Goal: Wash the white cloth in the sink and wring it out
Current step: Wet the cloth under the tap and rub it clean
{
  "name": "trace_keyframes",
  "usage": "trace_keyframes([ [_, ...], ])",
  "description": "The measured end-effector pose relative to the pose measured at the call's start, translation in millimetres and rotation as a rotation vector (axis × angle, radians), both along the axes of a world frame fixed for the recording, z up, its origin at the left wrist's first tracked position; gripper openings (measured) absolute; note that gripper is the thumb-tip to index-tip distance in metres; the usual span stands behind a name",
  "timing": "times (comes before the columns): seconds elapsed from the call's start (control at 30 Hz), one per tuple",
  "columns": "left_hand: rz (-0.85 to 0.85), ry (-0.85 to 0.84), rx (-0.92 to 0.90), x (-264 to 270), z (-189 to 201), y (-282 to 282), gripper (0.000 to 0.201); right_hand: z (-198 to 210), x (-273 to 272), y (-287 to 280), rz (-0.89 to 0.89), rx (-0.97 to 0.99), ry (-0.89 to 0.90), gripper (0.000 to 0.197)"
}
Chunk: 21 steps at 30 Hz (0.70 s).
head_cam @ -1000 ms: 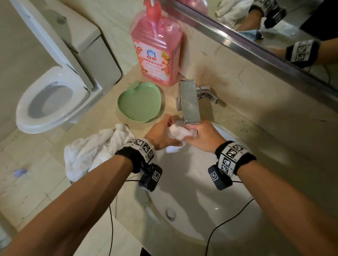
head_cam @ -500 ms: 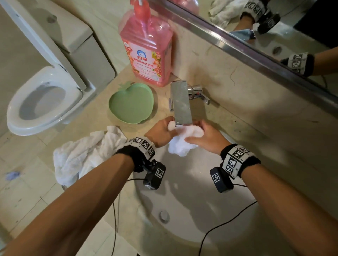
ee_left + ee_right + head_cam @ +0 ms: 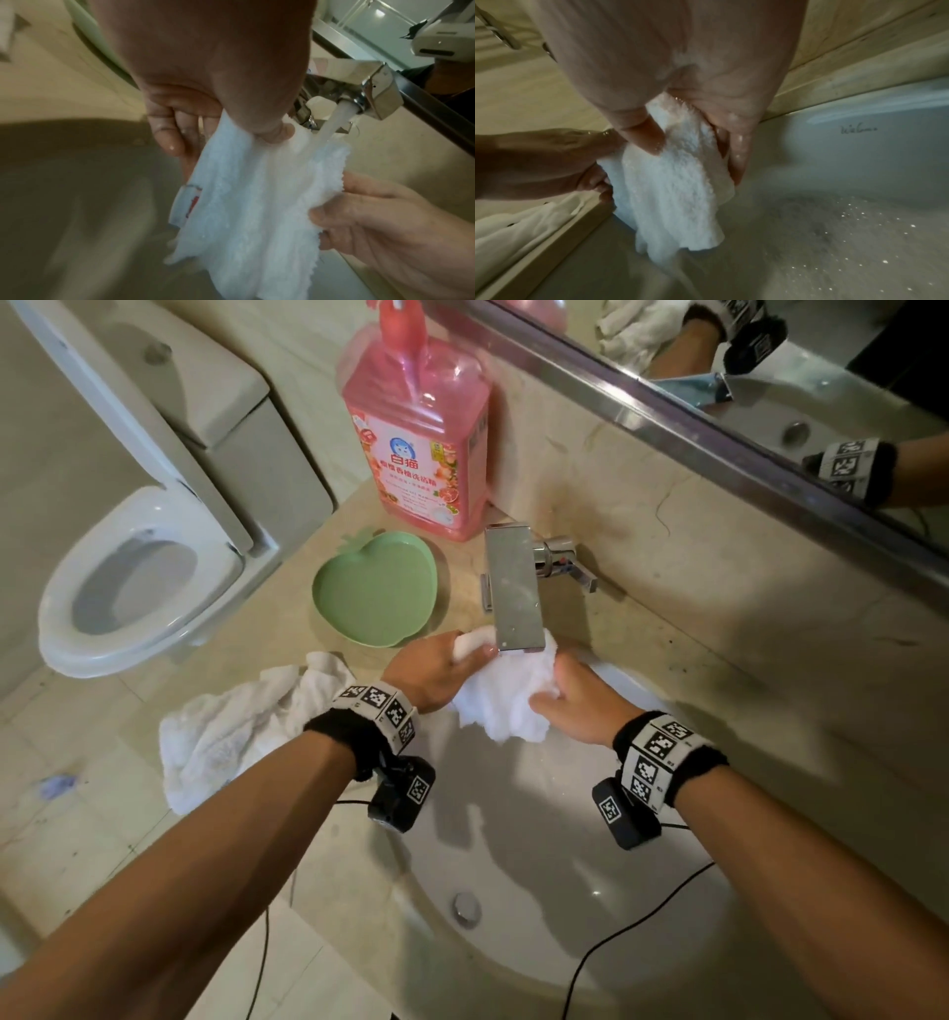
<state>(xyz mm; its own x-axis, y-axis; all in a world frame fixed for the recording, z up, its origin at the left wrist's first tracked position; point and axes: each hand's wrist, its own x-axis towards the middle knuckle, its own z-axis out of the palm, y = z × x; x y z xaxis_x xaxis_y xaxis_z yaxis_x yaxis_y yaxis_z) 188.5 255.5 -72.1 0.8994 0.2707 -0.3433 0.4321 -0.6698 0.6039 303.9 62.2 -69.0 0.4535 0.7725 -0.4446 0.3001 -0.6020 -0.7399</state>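
Note:
A small white cloth (image 3: 506,698) hangs over the white sink (image 3: 590,891), just under the steel faucet (image 3: 513,588). My left hand (image 3: 436,670) pinches its upper left edge and my right hand (image 3: 575,701) pinches its right edge, spreading it between them. In the left wrist view, water runs from the spout (image 3: 344,109) onto the cloth (image 3: 252,203), whose lower part dangles loose. The right wrist view shows my thumb and fingers clamped on the wet cloth (image 3: 675,182) above the basin.
A second white towel (image 3: 241,726) lies crumpled on the counter's left edge. A green apple-shaped dish (image 3: 377,588) and a pink soap bottle (image 3: 416,439) stand behind it. The toilet (image 3: 138,577) is at left, the mirror (image 3: 770,377) above. The drain (image 3: 466,909) is in the basin.
The cloth was bunched tight between both hands a second ago; now the hands have drawn apart and it hangs spread out under the faucet.

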Motion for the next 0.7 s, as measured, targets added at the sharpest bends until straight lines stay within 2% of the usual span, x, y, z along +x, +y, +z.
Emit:
trace_keyframes([
  [0.07, 0.033, 0.061, -0.038, -7, 1, 6, 0.039, 0, 0, 3, -0.013, 0.008, -0.003, 0.038],
  [0.17, 0.057, 0.089, -0.226, -16, 2, 12, 0.011, -1, 2, 8, -0.04, 0.039, -0.034, 0.051],
  [0.2, 0.037, 0.081, -0.262, -19, 4, 14, 0.013, -1, 1, 10, -0.058, 0.061, -0.035, 0.05],
  [0.27, -0.015, 0.08, -0.271, -25, 8, 17, 0.038, 0, 1, 13, -0.112, 0.091, -0.023, 0.039],
  [0.33, -0.022, 0.112, -0.327, -28, 10, 17, 0.052, 0, 3, 14, -0.148, 0.097, -0.038, 0.035],
  [0.4, 0.071, 0.196, -0.606, -30, 14, 12, 0.057, 3, 3, 15, -0.149, 0.085, -0.039, 0.042],
  [0.47, 0.169, 0.276, -0.83, -27, 17, 6, 0.052, 8, 2, 13, -0.137, 0.087, -0.018, 0.044],
  [0.53, 0.148, 0.295, -0.818, -22, 19, 1, 0.048, 13, 1, 10, -0.117, 0.124, 0.01, 0.046],
  [0.7, -0.074, 0.313, -0.445, 0, 14, -18, 0.087, 25, 1, 6, -0.075, 0.189, 0.074, 0.049],
])
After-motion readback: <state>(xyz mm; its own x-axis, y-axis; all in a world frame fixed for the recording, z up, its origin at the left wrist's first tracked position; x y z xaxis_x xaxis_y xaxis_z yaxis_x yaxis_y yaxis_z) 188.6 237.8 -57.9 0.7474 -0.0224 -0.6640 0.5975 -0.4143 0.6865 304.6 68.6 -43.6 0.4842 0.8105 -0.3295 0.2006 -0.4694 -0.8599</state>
